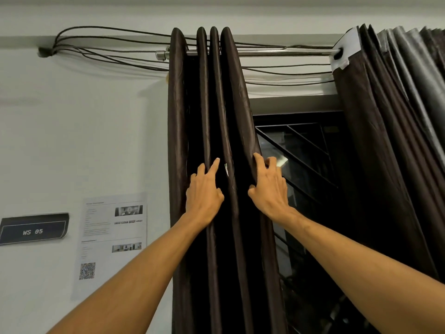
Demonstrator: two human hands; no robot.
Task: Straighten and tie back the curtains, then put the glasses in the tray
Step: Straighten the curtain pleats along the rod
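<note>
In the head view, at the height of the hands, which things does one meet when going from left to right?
WS 05 sign → printed sheet → left hand → right hand → window → right curtain. Both hands touch the gathered left curtain, so it is left out.
</note>
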